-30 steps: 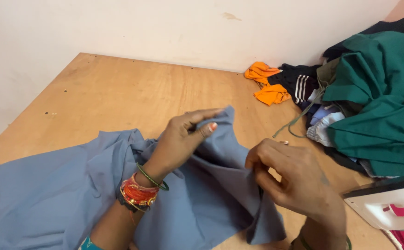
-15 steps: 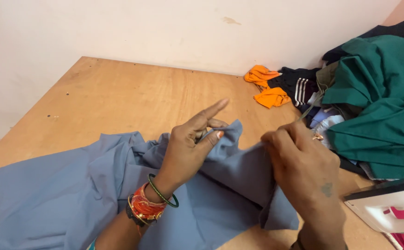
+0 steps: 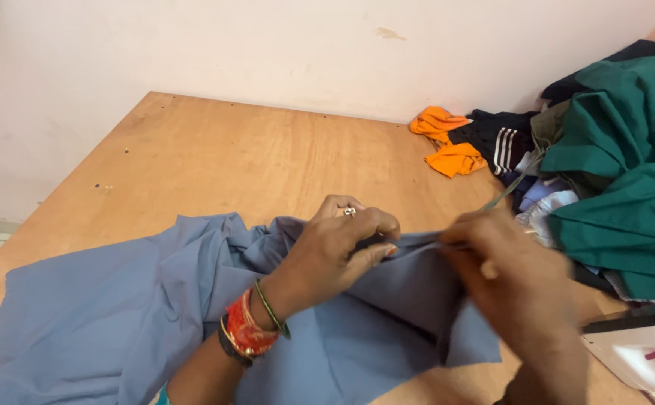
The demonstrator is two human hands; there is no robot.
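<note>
1. Head view: a big blue cloth point(image 3: 117, 315) lies spread on a wooden table point(image 3: 215, 157). It covers the near side of the table, from the left edge to just past the middle.
2. The left hand point(image 3: 335, 244) sits on the cloth near the middle of the table. Its fingers are curled tight, and they pinch a fold of the cloth at its top edge.
3. A ring shows on one finger of the left hand. Red and gold bangles point(image 3: 249, 330) and a thin green one sit on the left wrist.
4. The right hand point(image 3: 515, 285) is just beside the left hand, on the right. It looks blurry. Its fingers are closed on the same top edge of the cloth.
5. The edge of the cloth is pulled in a straight line between the two hands. The cloth hangs down in folds under the right hand.
6. A pile of clothes point(image 3: 612, 180) sits at the right side of the table, well apart from the left hand. The top one is dark green.
7. An orange cloth point(image 3: 447, 142) lies at the far side, next to the pile.
8. A white thing point(image 3: 642, 349) with pink on it shows in the near right corner. I cannot tell what it is.
9. A pale wall point(image 3: 267, 45) stands behind the table.
</note>
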